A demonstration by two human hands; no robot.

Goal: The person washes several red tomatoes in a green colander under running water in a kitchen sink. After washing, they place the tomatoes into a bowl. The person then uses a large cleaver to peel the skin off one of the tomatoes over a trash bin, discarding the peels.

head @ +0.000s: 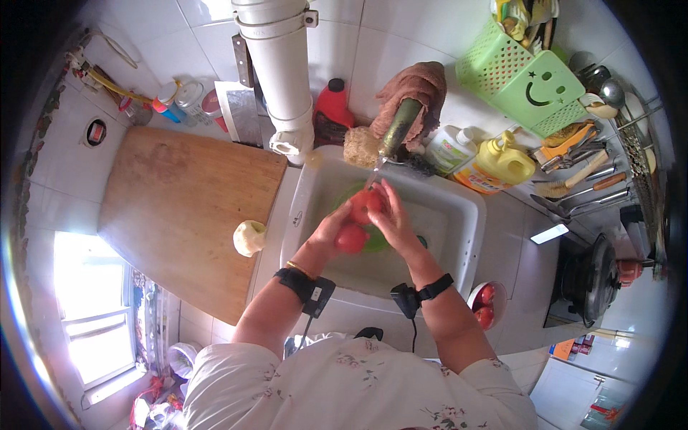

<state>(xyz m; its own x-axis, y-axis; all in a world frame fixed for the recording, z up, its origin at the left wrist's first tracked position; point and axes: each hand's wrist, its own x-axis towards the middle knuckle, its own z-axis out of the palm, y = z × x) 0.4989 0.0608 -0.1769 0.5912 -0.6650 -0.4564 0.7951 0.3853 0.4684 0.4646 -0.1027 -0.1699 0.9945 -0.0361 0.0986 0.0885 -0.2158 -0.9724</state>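
Observation:
Both my hands meet around a red tomato (366, 205) under the thin stream of water from the faucet (401, 129) above the sink (301, 215). From the left, my left hand (329, 224) curls round it; from the right, my right hand (395, 217) has its fingers and thumb on it. A second tomato (351, 238) shows just below, beside my left hand; whether that hand touches it I cannot tell. Beneath them is a green bowl or basin (379, 241), mostly hidden by my hands. A white bowl (504, 305) with red tomatoes (485, 317) stands right of the sink.
Left of the sink lies a large wooden cutting board (188, 215) with a peeled pale vegetable (249, 238) at its edge. Behind the sink are a white pipe (279, 70), a red bottle (333, 107), and a yellow jug (497, 161). A lidded black pot (594, 279) stands far right.

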